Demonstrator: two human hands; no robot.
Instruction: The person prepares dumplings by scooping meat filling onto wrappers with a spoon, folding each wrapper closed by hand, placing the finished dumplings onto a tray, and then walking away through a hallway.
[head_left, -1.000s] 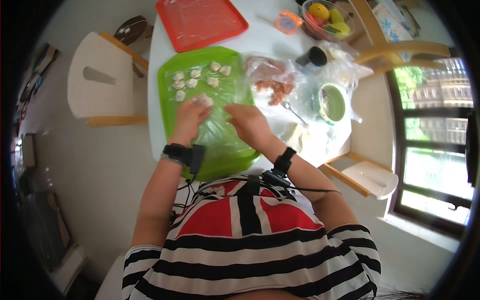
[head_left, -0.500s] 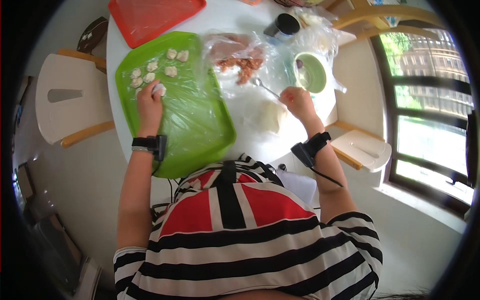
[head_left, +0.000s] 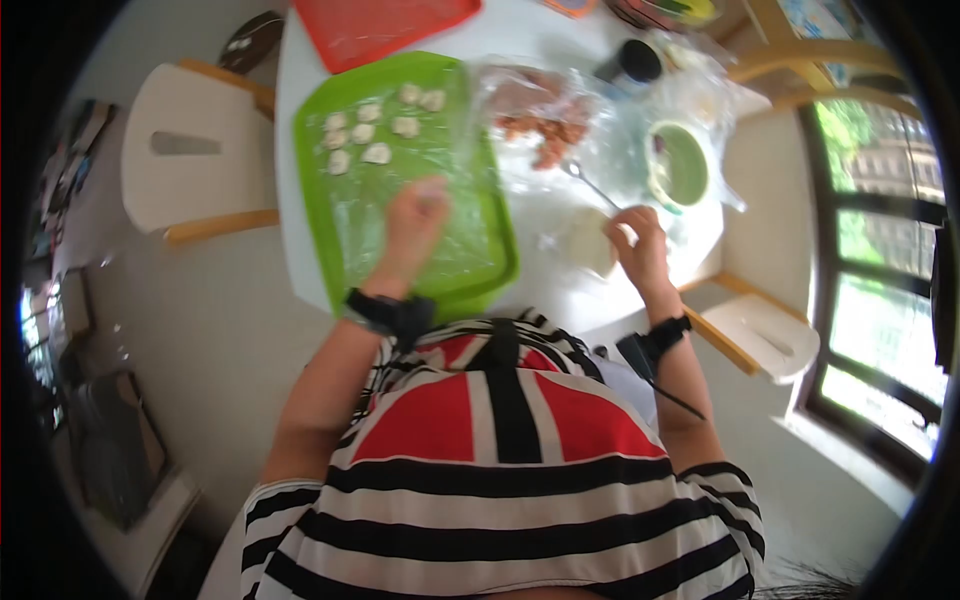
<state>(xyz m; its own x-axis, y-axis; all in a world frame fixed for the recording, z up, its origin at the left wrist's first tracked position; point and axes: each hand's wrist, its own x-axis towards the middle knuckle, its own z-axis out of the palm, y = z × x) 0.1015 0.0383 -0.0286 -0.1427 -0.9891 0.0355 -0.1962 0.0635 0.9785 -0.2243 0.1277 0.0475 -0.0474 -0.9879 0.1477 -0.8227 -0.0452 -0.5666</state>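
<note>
My left hand is over the green tray, its fingers smeared by motion. Beyond it, several small white dumplings sit on the plastic film covering the tray. To the right, my right hand has its fingers closed round the handle end of a metal spoon. The spoon's bowl lies at the edge of the chopped, reddish meat filling, which spills from a clear plastic bag. Just left of my right hand lies a pale, round stack, perhaps dough wrappers.
A light green bowl stands right of the spoon, with a dark-lidded jar behind it. A red tray is at the table's far left. White chairs flank the table, and a window is at right.
My left hand has let go of a dumpling on the tray and moved right and closer to me. My right hand has come nearer the pale stack, still with the spoon. The view has shifted.
</note>
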